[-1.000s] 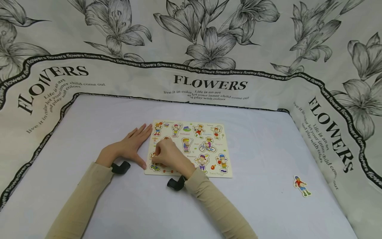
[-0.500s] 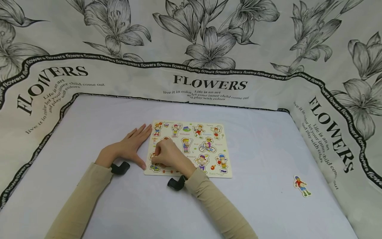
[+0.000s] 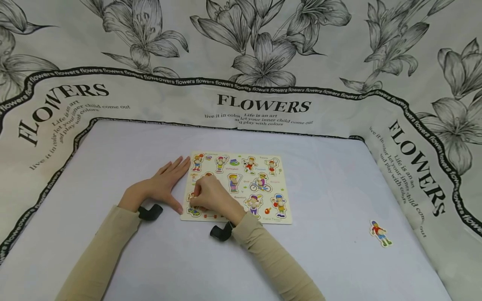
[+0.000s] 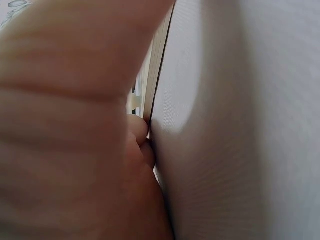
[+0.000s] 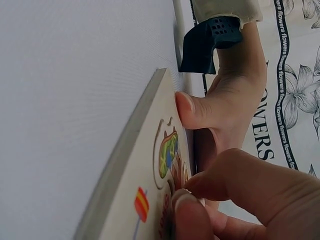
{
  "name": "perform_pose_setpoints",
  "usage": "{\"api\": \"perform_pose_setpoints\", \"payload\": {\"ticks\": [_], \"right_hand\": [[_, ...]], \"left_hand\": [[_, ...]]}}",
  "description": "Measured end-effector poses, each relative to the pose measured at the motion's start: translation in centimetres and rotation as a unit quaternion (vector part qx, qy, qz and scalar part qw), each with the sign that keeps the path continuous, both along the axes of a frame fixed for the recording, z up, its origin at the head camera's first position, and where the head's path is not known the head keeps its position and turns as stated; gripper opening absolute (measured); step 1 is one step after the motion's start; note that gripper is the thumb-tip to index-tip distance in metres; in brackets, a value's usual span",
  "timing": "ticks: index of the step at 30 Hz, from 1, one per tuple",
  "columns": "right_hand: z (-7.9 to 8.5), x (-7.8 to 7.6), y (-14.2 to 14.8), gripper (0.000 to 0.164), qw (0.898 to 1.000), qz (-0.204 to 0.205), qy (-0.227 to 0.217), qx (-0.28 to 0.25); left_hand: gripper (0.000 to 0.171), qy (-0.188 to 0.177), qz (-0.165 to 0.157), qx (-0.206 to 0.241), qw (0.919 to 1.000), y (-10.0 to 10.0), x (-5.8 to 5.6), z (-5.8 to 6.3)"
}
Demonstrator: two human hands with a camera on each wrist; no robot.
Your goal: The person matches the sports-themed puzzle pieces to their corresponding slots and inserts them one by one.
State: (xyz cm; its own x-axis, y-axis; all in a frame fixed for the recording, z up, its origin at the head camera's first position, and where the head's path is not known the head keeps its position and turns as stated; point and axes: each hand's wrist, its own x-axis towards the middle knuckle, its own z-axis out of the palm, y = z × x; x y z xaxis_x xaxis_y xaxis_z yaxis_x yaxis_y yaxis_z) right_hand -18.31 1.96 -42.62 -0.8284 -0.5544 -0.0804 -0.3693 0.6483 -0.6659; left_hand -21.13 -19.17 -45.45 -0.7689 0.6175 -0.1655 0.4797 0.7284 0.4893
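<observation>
A cream puzzle board with sporty cartoon figures lies mid-table. At its left edge my left hand is spread, thumb and fingertips right at the rim; the left wrist view shows mostly the hand's underside and the cloth. My right hand bends over the board's lower left. There its thumb and index finger pinch a puzzle piece, which shows a green and yellow part and sits in its matching outline. The spot between the fingertips is mostly hidden, as are the figures beneath this hand.
One loose figure piece in a red top and blue shorts lies far right on the white cloth. Behind the table hangs a flower-printed sheet. Black wrist mounts sit under both wrists.
Both hands keep their places on the board, the right one still pinching at the lower left. Only the head view has shifted slightly.
</observation>
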Motion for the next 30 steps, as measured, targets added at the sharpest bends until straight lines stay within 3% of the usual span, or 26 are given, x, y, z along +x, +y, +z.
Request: {"api": "perform_pose_setpoints", "payload": {"ticks": [15, 24, 30], "right_hand": [[1.7, 0.3, 0.3, 0.014, 0.998, 0.009, -0.020, 0.053], [2.8, 0.3, 2.0, 0.013, 0.997, 0.008, 0.011, 0.081], [3.2, 0.5, 3.9, 0.009, 0.998, 0.008, 0.031, 0.061]], "left_hand": [[0.149, 0.004, 0.002, 0.003, 1.0000, -0.1, 0.0, -0.3], [0.150, 0.008, 0.000, 0.004, 1.0000, 0.1, 0.0, -0.5], [0.151, 0.008, 0.004, -0.004, 0.9999, 0.1, 0.0, -0.5]]}}
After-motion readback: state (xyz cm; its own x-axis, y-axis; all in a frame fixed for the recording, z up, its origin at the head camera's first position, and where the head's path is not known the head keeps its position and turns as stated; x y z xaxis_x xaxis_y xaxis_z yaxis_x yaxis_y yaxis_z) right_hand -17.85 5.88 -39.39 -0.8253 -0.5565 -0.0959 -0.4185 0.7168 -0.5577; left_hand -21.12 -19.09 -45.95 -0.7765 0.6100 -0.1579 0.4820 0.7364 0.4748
